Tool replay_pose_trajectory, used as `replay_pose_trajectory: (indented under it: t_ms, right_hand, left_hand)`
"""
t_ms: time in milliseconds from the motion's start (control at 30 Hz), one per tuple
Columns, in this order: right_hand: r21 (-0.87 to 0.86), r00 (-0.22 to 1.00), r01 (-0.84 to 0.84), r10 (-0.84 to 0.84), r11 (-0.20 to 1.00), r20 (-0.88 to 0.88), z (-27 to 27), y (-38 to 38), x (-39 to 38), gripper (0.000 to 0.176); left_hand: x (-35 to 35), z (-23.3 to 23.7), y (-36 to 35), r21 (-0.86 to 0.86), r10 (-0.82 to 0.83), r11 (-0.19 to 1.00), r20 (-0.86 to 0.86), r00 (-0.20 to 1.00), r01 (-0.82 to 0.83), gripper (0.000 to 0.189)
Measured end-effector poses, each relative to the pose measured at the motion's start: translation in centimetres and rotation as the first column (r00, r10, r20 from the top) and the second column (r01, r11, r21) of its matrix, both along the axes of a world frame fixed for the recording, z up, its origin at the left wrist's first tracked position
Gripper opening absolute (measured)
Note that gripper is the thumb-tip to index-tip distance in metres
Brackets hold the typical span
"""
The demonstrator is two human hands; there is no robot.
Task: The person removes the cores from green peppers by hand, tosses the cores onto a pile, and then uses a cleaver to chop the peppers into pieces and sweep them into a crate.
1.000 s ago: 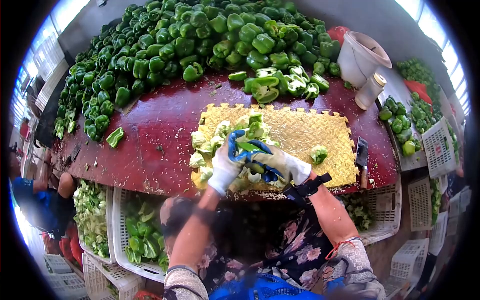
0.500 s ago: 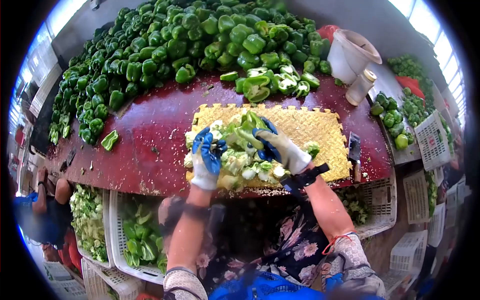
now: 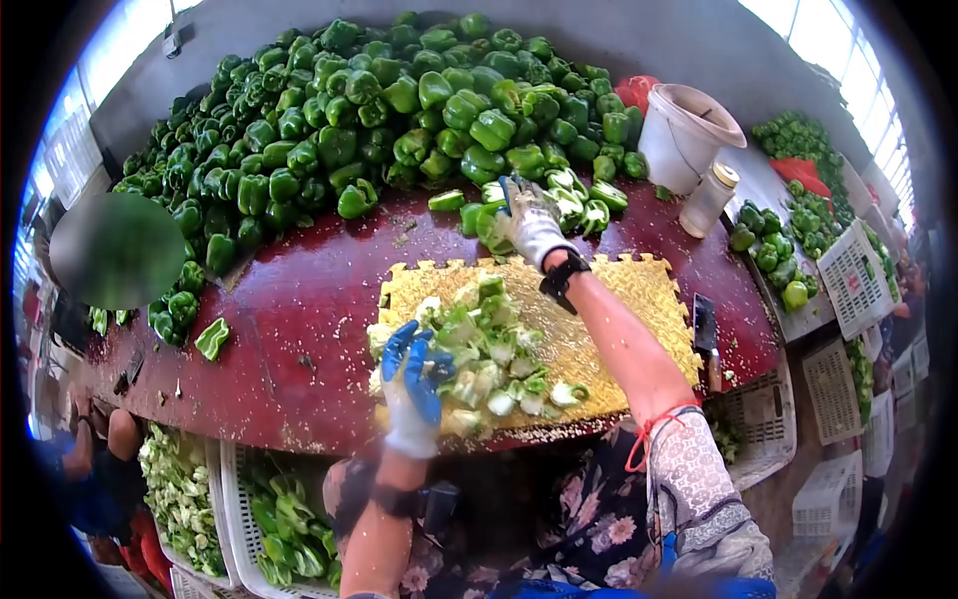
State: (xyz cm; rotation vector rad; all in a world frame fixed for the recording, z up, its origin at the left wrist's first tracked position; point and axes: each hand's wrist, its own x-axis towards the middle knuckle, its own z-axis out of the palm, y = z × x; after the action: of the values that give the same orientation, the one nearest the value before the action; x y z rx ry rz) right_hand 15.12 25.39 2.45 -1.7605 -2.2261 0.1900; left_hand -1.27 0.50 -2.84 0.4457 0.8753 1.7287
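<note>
My left hand (image 3: 411, 389), in a white glove with blue-coated fingers, is raised at the left edge of the yellow mat (image 3: 619, 309). Its fingers are apart with nothing between them. Beside it lies a heap of pale green pepper cores (image 3: 479, 349), with seeds scattered about. My right hand (image 3: 534, 218), gloved alike, reaches past the mat's far edge, fingers stretched over cut green pepper halves (image 3: 569, 205). The fingertips overlap the halves at the foot of the big pile of whole green peppers (image 3: 339, 145).
A cleaver (image 3: 706, 329) lies by the mat's right edge. A white bucket (image 3: 669, 140) and a lidded jar (image 3: 709, 200) stand at the back right. Below the table are a crate of pepper pieces (image 3: 235, 499) and a container of cores (image 3: 180, 489). Another person sits at far left.
My right hand has left the core heap and moved away from me to the cut halves. The pepper piece between my hands is gone from there. My left hand stays near the heap.
</note>
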Motion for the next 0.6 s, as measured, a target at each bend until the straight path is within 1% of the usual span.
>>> replay_pose_trajectory:
  t_ms: [33, 67, 100, 167, 200, 233, 300, 333, 367, 400, 433, 467, 500, 533, 567, 600]
  right_hand:
    - [0.174, 0.996, -0.076, 0.065, 0.982, 0.068, -1.8, 1.9, 0.3, 0.069]
    - [0.177, 0.985, -0.099, 0.071, 0.979, 0.160, -2.1, 3.5, 0.3, 0.067]
    - [0.127, 0.981, -0.094, 0.070, 0.987, 0.183, -1.6, 3.4, 0.1, 0.054]
    - [0.104, 0.955, -0.045, 0.012, 0.994, 0.295, -1.4, 2.4, -0.5, 0.042]
    - [0.082, 0.952, -0.018, -0.008, 0.996, 0.306, -1.8, 2.6, -0.5, 0.041]
    - [0.109, 0.962, -0.063, 0.031, 0.992, 0.270, -2.3, 2.2, 0.2, 0.043]
    - [0.161, 0.989, -0.033, 0.008, 0.986, 0.151, -3.4, 1.2, 1.6, 0.047]
    - [0.252, 0.987, -0.163, 0.157, 0.954, 0.044, -6.4, 1.9, 4.2, 0.051]
    - [-0.128, 0.998, -0.036, 0.042, 0.991, 0.042, -5.9, 1.5, 5.5, 0.051]
    - [-0.041, 0.992, -0.111, 0.108, 0.993, -0.066, -5.6, -0.8, 6.3, 0.049]
    - [0.020, 0.989, -0.149, 0.148, 0.989, 0.020, -4.0, -2.6, 5.4, 0.049]
    - [-0.083, 0.989, -0.081, 0.070, 0.993, -0.129, 1.6, -7.6, 2.3, 0.046]
    - [0.171, 0.985, -0.165, 0.171, 0.971, -0.023, -0.6, -7.8, 3.2, 0.042]
    - [0.291, 0.952, -0.304, 0.297, 0.907, 0.068, -1.7, -8.9, 3.5, 0.040]
    - [0.406, 0.907, -0.420, 0.384, 0.812, 0.170, -2.1, -10.0, 3.9, 0.039]
    - [0.215, 0.923, -0.386, 0.371, 0.897, 0.106, -1.2, -12.3, 3.4, 0.034]
  left_hand:
    - [0.0, 0.1, 0.2, -0.010, -0.016, 1.000, -0.012, 1.000, 0.016, 0.035]
    - [0.0, 0.1, 0.4, -0.027, -0.007, 1.000, -0.060, 0.998, 0.006, 0.034]
    - [-0.1, 0.5, 0.3, -0.043, -0.035, 0.999, -0.067, 0.997, 0.032, 0.035]
    - [-0.1, 0.3, 0.3, -0.006, -0.058, 0.998, -0.076, 0.995, 0.058, 0.037]
    - [-0.1, 0.4, 0.3, 0.003, -0.073, 0.997, -0.135, 0.988, 0.074, 0.037]
    - [-0.2, 0.2, 0.4, 0.029, -0.086, 0.996, -0.108, 0.990, 0.090, 0.036]
    - [0.1, 1.0, 0.3, 0.004, -0.115, 0.993, -0.100, 0.988, 0.116, 0.035]
    - [0.1, 0.5, 0.2, 0.084, -0.152, 0.985, -0.011, 0.988, 0.153, 0.034]
    - [0.4, 0.1, 0.3, 0.077, -0.138, 0.986, -0.090, 0.986, 0.145, 0.036]
    - [0.9, -0.5, 0.2, 0.084, -0.088, 0.991, -0.179, 0.980, 0.105, 0.039]
    - [1.1, -1.0, 0.3, -0.007, -0.096, 0.995, -0.252, 0.963, 0.098, 0.046]
    - [1.3, 1.0, -0.3, -0.122, -0.132, 0.988, -0.314, 0.940, 0.098, 0.059]
    - [2.2, -2.6, 0.8, 0.001, 0.079, 0.992, -0.774, 0.629, -0.123, 0.063]
    - [2.4, -1.1, 0.4, 0.153, 0.224, 0.959, -0.923, 0.313, -0.237, 0.073]
    - [2.5, -0.8, 0.7, 0.084, 0.137, 0.984, -0.925, 0.356, -0.159, 0.085]
    - [2.3, 0.7, 0.4, -0.119, -0.077, 0.988, -0.933, 0.352, -0.101, 0.090]
